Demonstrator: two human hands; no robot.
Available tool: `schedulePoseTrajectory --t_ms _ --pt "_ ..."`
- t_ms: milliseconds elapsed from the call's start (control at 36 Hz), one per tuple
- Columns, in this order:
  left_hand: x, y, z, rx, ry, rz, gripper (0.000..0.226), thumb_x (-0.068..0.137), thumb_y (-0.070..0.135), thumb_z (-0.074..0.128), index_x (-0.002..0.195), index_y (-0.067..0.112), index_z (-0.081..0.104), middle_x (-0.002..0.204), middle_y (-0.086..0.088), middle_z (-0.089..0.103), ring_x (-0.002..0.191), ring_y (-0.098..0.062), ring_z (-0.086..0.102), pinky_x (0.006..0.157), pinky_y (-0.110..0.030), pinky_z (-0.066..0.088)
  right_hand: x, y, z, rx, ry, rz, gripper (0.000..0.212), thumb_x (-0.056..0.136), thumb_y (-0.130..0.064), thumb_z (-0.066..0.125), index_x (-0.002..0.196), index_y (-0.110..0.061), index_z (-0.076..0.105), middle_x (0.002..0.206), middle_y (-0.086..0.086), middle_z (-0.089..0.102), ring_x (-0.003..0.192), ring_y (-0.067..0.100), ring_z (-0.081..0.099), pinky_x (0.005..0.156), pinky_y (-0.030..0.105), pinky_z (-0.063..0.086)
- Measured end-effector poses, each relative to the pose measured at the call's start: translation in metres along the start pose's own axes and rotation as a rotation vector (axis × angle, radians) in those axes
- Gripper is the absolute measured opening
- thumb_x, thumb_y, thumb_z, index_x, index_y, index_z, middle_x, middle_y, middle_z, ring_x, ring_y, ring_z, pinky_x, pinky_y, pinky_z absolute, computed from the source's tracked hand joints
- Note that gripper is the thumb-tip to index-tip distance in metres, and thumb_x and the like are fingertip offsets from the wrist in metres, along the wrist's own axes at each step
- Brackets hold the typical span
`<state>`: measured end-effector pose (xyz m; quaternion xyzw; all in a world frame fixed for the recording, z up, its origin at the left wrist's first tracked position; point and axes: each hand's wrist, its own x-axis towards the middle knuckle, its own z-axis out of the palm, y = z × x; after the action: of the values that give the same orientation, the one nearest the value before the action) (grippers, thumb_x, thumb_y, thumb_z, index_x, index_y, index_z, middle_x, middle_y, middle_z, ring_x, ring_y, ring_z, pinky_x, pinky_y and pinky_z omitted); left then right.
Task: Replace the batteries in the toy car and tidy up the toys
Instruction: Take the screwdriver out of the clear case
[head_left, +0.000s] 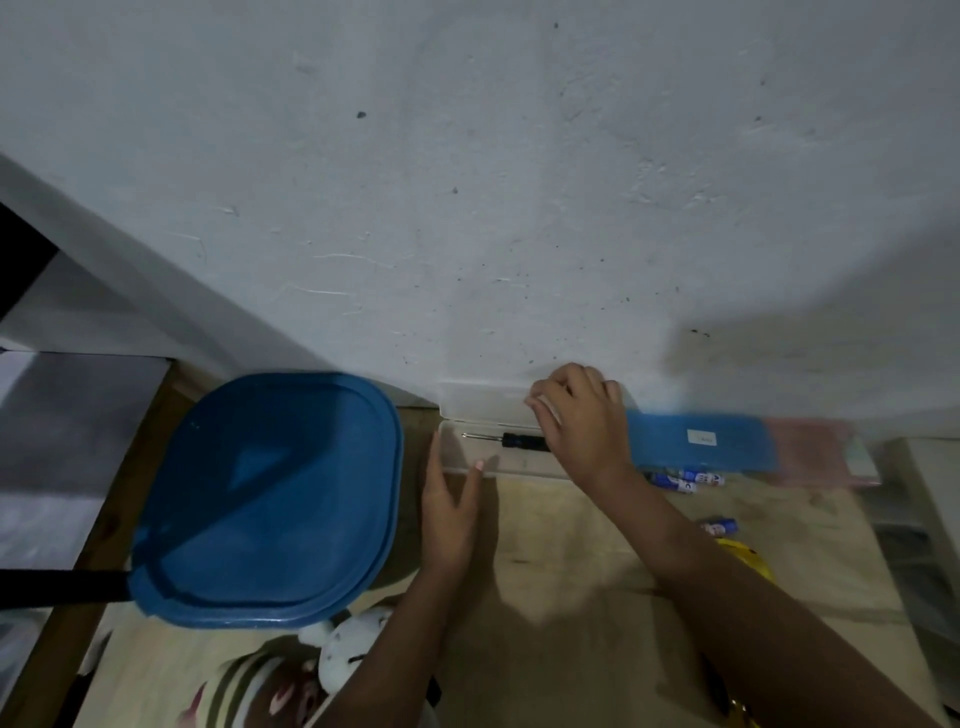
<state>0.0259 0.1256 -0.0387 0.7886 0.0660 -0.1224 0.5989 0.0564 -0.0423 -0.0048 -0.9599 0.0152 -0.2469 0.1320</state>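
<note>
A clear plastic case (457, 462) lies open against the wall, its lid (483, 397) leaning back. A small black-handled screwdriver (511, 440) rests inside it. My left hand (449, 506) lies flat against the case's front edge, fingers apart. My right hand (582, 415) is curled over the lid's right end; I cannot see anything in it. Loose blue-and-white batteries (688, 480) lie on the wooden table (566, 551) to the right, with one more battery (719, 526) nearer me. A yellow toy (745, 558) peeks out from behind my right forearm.
A large blue tub lid (265, 499) covers a container at the left. A blue box (701, 441) and a pink box (821, 452) stand by the wall at the right. Stuffed toys (291, 675) lie at the near edge. The white wall (467, 208) rises right behind.
</note>
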Motion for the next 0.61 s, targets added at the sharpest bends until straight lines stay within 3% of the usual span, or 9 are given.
schedulePoseTrajectory --t_ms 194,278,361,444,611 --pt "-0.001 0.000 -0.001 -0.002 0.001 0.013 0.066 0.092 0.032 0.055 0.148 0.029 0.020 0.150 0.007 0.029 0.131 -0.004 0.027 0.107 -0.027 0.025 -0.022 -0.012 -0.008 0.194 -0.241 0.027 0.018 0.085 -0.017 0.047 0.087 -0.010 0.063 0.085 0.006 0.062 0.075 0.020 0.058 0.066 0.030 0.046" --pt "0.000 -0.001 -0.002 -0.017 -0.003 0.016 0.066 0.092 0.031 0.056 0.148 0.028 0.022 0.152 0.008 0.028 0.136 -0.007 0.025 0.109 -0.028 0.024 -0.027 -0.012 -0.002 0.107 -0.467 0.010 0.015 0.084 -0.009 0.057 0.095 -0.007 0.067 0.089 0.011 0.066 0.080 0.027 0.063 0.066 0.036 0.053" --pt "0.000 -0.001 -0.003 -0.021 -0.015 0.020 0.066 0.092 0.030 0.055 0.148 0.028 0.020 0.153 0.009 0.025 0.139 -0.008 0.023 0.112 -0.031 0.023 -0.026 -0.016 0.001 -0.020 -0.598 -0.028 0.026 0.083 -0.002 0.059 0.109 -0.006 0.064 0.102 0.014 0.063 0.094 0.031 0.060 0.073 0.039 0.054" --pt "-0.001 -0.001 -0.003 -0.019 -0.024 0.033 0.065 0.093 0.030 0.055 0.148 0.030 0.020 0.153 0.010 0.024 0.137 -0.005 0.022 0.109 -0.028 0.022 -0.022 -0.023 0.000 -0.109 -0.663 -0.035 0.036 0.086 -0.002 0.054 0.122 -0.010 0.054 0.116 0.011 0.055 0.108 0.026 0.052 0.084 0.038 0.050" --pt "-0.002 -0.003 -0.004 -0.014 -0.031 0.043 0.065 0.094 0.030 0.054 0.148 0.030 0.019 0.153 0.011 0.023 0.132 0.001 0.022 0.107 -0.025 0.021 -0.015 -0.029 0.001 -0.166 -0.693 0.017 0.034 0.087 -0.006 0.057 0.121 -0.010 0.051 0.116 0.012 0.055 0.107 0.026 0.053 0.086 0.036 0.050"
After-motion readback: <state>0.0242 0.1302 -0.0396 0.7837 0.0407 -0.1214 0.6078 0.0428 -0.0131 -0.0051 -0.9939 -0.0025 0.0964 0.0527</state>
